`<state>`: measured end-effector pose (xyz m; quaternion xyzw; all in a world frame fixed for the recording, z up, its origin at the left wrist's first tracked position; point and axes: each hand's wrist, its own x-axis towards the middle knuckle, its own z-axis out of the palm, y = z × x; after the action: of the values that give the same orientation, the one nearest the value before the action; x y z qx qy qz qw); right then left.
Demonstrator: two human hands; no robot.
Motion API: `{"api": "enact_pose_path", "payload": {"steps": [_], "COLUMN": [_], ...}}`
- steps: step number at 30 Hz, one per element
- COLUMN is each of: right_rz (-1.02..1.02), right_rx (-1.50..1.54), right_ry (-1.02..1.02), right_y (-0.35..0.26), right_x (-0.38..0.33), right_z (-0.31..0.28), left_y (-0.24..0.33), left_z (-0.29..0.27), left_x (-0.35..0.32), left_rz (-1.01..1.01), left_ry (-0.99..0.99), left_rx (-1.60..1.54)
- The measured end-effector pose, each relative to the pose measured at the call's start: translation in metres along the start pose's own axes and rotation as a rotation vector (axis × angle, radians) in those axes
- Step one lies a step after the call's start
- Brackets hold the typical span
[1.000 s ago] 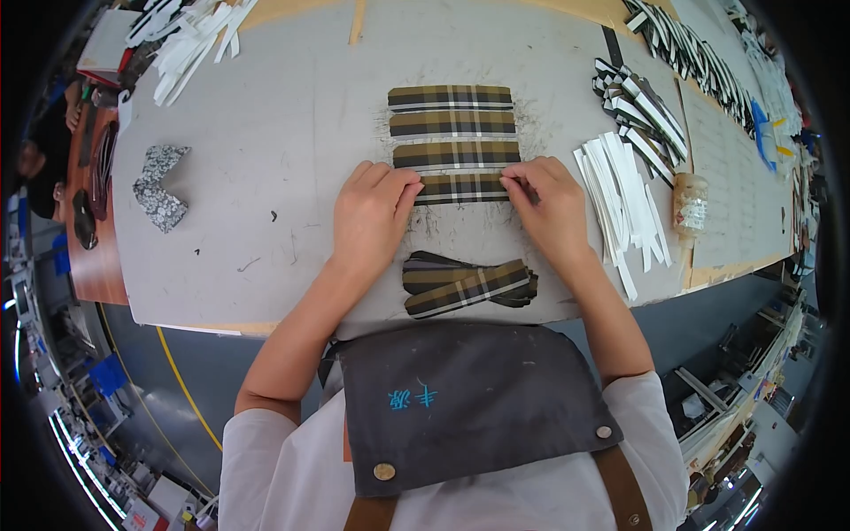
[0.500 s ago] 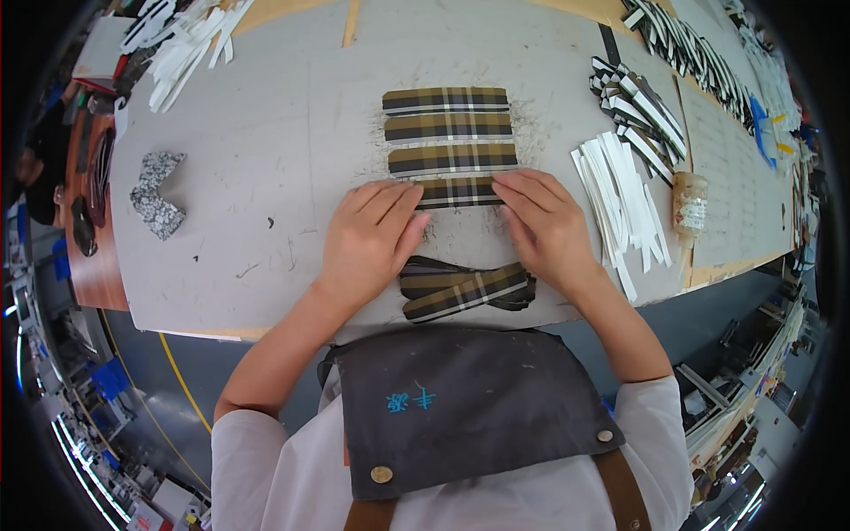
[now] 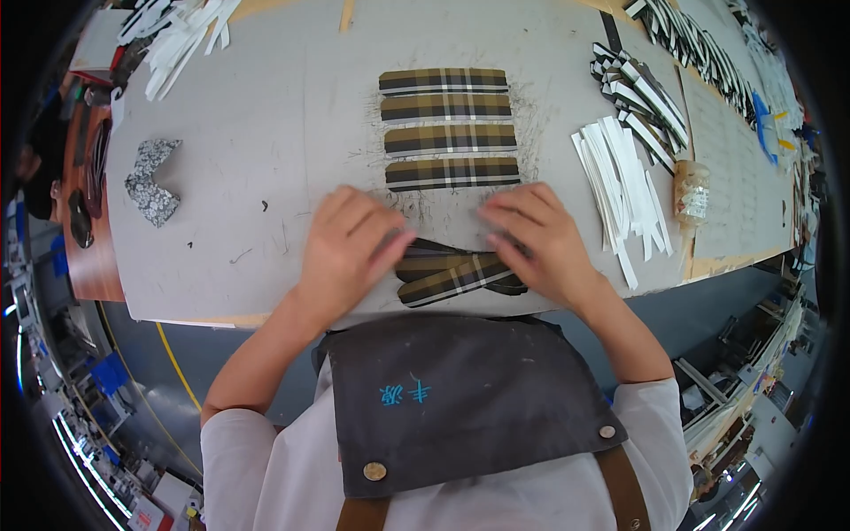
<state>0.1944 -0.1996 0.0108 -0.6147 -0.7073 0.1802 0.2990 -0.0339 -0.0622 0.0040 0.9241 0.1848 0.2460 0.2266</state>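
Several plaid fabric strips (image 3: 450, 137) in olive, black and white lie flat in a column of spaced rows, with the nearest strip (image 3: 453, 173) just beyond my hands. Closer to the table's front edge is a loose, crossed pile of similar plaid strips (image 3: 452, 280). My left hand (image 3: 350, 248) hovers at the pile's left end, thumb apart from the bent fingers, nothing in it. Over the pile's right end is my right hand (image 3: 542, 237), slightly smeared by motion, fingers and thumb apart and no strip visible between them. It partly hides the pile.
White strips (image 3: 623, 190) lie to the right, beside a stained jar (image 3: 691, 193). Black-and-white strips (image 3: 639, 97) are behind them. A folded grey patterned cloth piece (image 3: 152, 183) rests at the left. More white strips (image 3: 184, 42) occupy the far left corner of the table (image 3: 239, 133).
Both hands have let go of the nearest row strip and drawn back toward me, to the loose pile. That strip now lies flat in line with the others.
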Motion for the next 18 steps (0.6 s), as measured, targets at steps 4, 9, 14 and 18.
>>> {"api": "enact_pose_path", "payload": {"steps": [4, 9, 14, 18], "right_rz": [0.048, 0.032, 0.011, 0.268], "right_rx": [0.159, 0.090, 0.041, 0.385], "right_ry": [-0.087, -0.042, -0.005, 0.033], "right_y": [-0.017, -0.021, -0.022, -0.018], "right_x": [-0.018, -0.022, -0.022, -0.023], "right_z": [0.006, 0.011, 0.010, 0.002], "left_y": [0.031, 0.032, 0.034, 0.031], "left_z": [-0.002, 0.007, 0.001, -0.009], "left_x": [-0.023, -0.037, -0.032, -0.018], "left_rz": [-0.040, -0.077, -0.034, -0.156], "left_ry": [-0.179, -0.194, -0.194, -0.173], "left_rx": [-0.121, -0.146, -0.181, -0.309]}}
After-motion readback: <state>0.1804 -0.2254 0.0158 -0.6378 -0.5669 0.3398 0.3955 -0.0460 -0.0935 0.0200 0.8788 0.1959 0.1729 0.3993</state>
